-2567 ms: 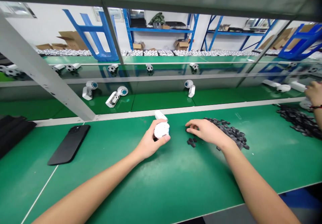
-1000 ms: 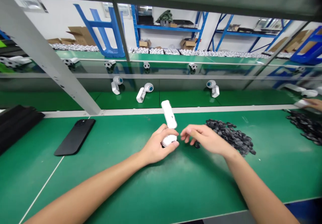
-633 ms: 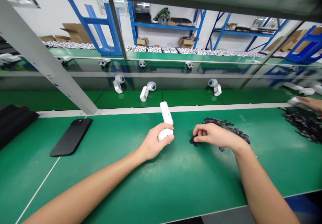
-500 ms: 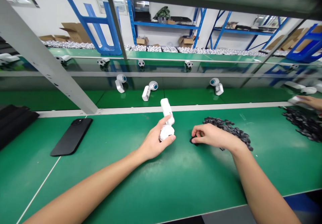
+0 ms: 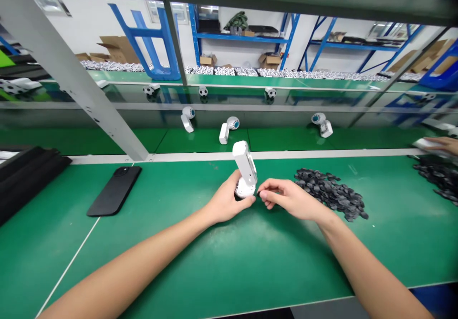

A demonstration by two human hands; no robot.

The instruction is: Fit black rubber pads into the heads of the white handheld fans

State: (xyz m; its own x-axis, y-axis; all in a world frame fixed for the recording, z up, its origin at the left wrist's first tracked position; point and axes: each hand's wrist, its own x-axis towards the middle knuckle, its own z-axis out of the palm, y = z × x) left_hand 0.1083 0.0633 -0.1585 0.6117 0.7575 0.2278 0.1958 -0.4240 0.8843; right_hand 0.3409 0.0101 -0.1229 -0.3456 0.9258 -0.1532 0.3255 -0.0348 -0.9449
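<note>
My left hand (image 5: 231,202) grips a white device (image 5: 245,166) by its round end, thumb on the near side. The device's long, box-shaped arm tilts up and away from me. Just right of it, my right hand (image 5: 281,196) pinches a small black piece (image 5: 259,193), mostly hidden by the fingertips. Behind that hand lies a heap of small flat black pieces (image 5: 332,192) on the green bench (image 5: 214,266).
A black phone (image 5: 114,192) lies at left, near dark foam strips (image 5: 32,178). Beyond the bench's raised edge, similar white devices (image 5: 224,132) sit on a green strip. A slanted white post (image 5: 89,90) stands left. Another person's hand (image 5: 445,144) is at far right, beside more black pieces (image 5: 434,175).
My right hand has moved left from beside the heap toward the device, a black piece in its fingers. The device has turned in my left hand. The whole view has shifted slightly.
</note>
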